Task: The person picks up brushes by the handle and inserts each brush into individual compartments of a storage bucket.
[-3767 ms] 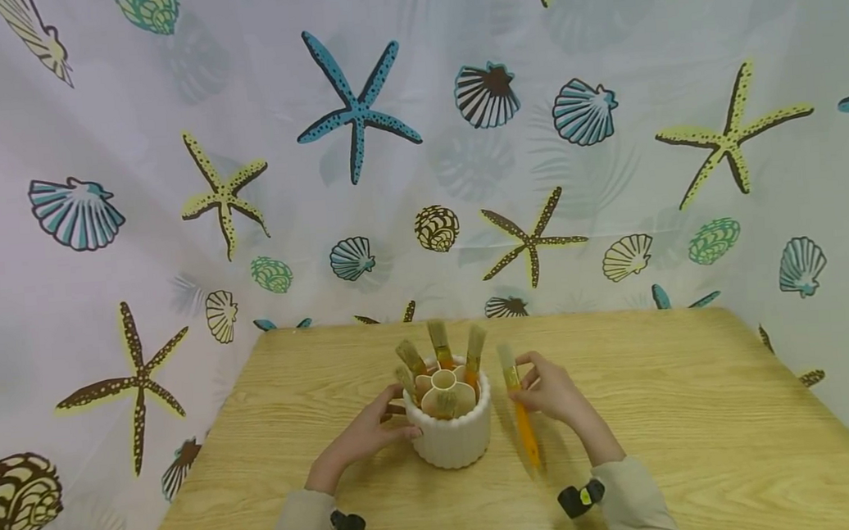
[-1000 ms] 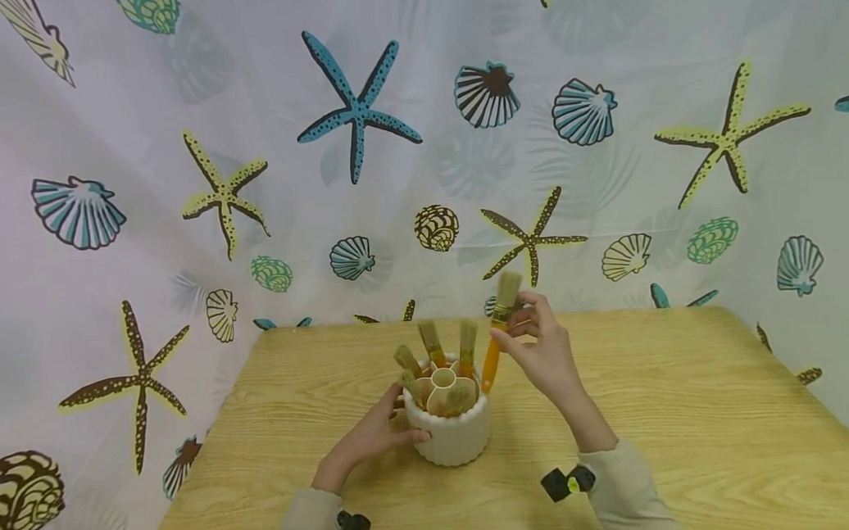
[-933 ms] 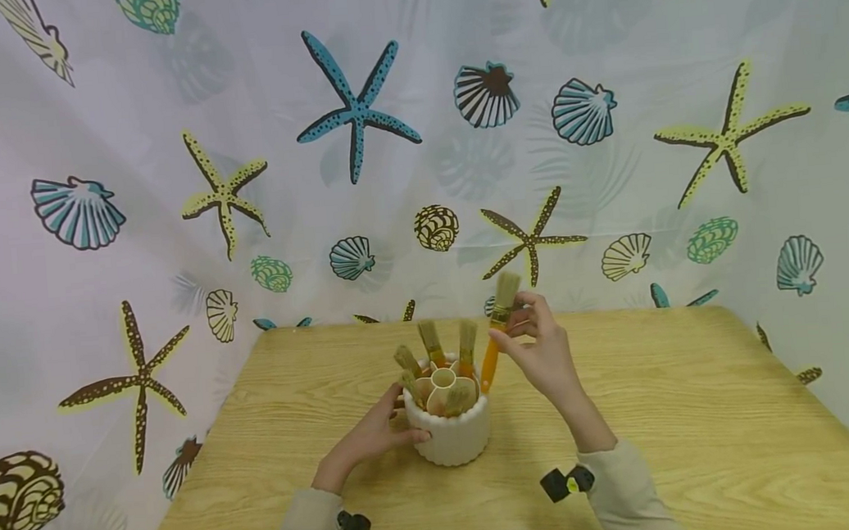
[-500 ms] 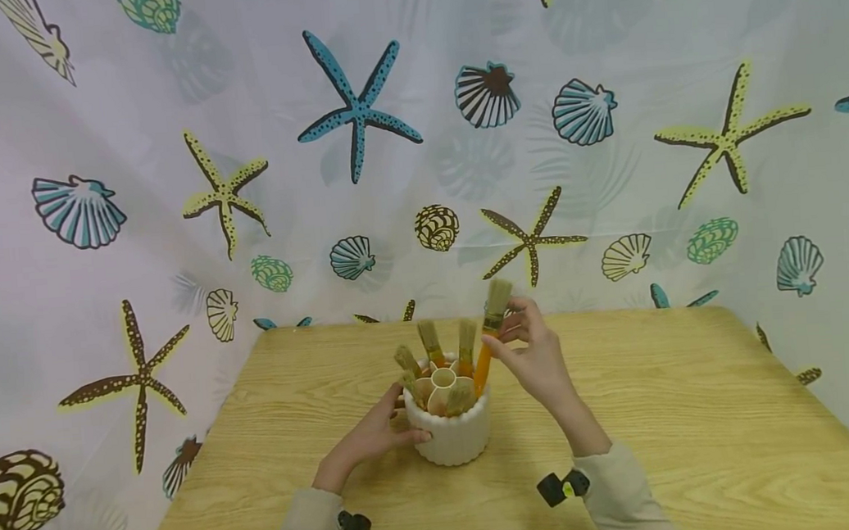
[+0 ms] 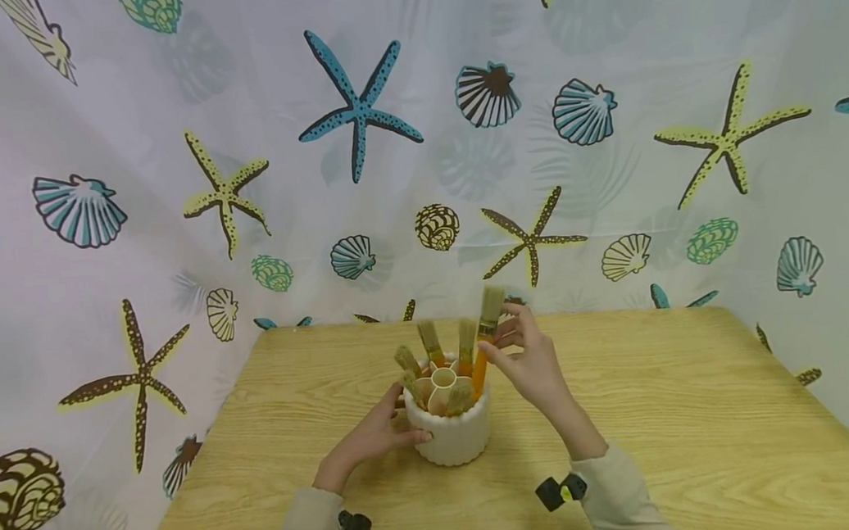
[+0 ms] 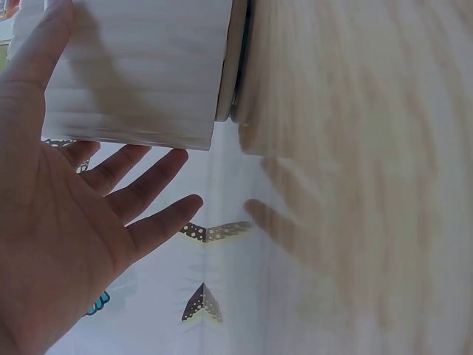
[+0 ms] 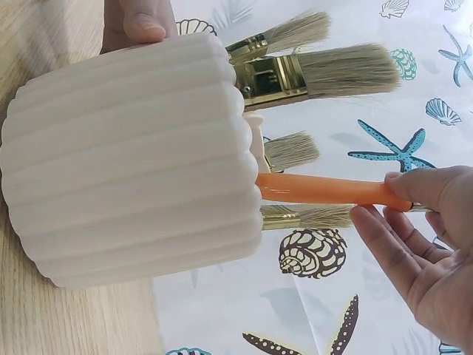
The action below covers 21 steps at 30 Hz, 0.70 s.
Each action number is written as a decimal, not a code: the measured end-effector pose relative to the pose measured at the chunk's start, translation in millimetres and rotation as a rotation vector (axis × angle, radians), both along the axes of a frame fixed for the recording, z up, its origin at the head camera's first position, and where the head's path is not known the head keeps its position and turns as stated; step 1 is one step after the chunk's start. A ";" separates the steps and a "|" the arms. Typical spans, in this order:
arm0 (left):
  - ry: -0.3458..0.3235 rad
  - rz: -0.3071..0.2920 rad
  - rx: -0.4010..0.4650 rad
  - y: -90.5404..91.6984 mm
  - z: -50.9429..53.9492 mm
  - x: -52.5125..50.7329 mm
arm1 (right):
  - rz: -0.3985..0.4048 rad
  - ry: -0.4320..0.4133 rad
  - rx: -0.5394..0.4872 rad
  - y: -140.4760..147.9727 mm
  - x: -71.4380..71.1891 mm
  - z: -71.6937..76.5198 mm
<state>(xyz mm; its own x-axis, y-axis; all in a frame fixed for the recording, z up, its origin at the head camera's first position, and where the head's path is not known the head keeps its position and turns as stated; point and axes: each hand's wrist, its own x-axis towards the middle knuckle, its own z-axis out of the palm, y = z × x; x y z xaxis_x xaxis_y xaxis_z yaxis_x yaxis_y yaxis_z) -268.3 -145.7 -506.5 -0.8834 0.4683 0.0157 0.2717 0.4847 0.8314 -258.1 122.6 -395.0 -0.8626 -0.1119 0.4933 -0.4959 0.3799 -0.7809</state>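
Observation:
A white ribbed brush holder (image 5: 453,442) with petal-shaped compartments stands upright on the wooden table. My left hand (image 5: 371,434) steadies it from the left, thumb on the near side and fingers against the far side; the left wrist view shows the thumb and fingertips on the pot wall (image 6: 148,70). Between thumb and fingers, my right hand (image 5: 533,364) pinches a flat paintbrush (image 5: 492,308) with an orange handle, bristles up, slightly tilted. In the right wrist view its orange handle (image 7: 318,189) goes down behind the scalloped rim, its lower end hidden.
Several other paintbrushes stand bristles up in the holder, among them one at the back (image 5: 430,338) and a low one at the front (image 5: 459,394). A patterned curtain (image 5: 281,226) hangs behind the wooden table (image 5: 687,419) and along its sides.
The right hand lifted the paintbrush from beside the holder to above its right rim, then moved left and down, bringing the handle inside. The left hand kept its hold.

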 end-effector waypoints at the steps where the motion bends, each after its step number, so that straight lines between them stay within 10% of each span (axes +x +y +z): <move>1: 0.002 0.000 -0.001 0.0 0.3 0.1 | 0.000 -0.004 0.002 -0.3 0.1 -0.5; 21: 0.004 -0.004 0.006 1.6 4.1 1.3 | 0.023 0.009 0.004 -4.2 -1.7 -11.3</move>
